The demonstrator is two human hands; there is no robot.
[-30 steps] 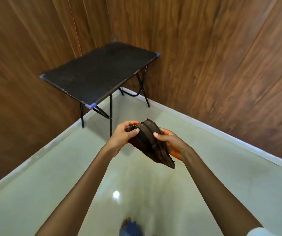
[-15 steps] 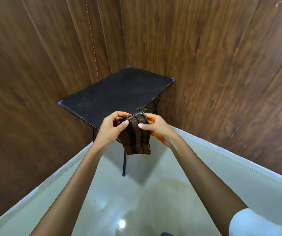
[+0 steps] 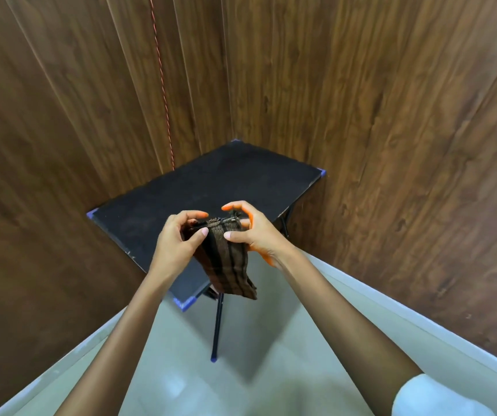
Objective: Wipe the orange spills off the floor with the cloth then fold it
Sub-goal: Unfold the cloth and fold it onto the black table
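Hands: L (image 3: 175,238) + R (image 3: 254,232) raised | fingers pinch cloth (image 3: 226,259) top | over table (image 3: 157,211)

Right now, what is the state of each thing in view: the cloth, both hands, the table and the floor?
cloth: folded into a narrow strip, held in the air, hanging down in front of the table.
left hand: pinches the cloth's top left.
right hand: pinches the top right; orange stain on its fingers.
table: upright, standing in the room's corner.
floor: no orange spill in the visible part.
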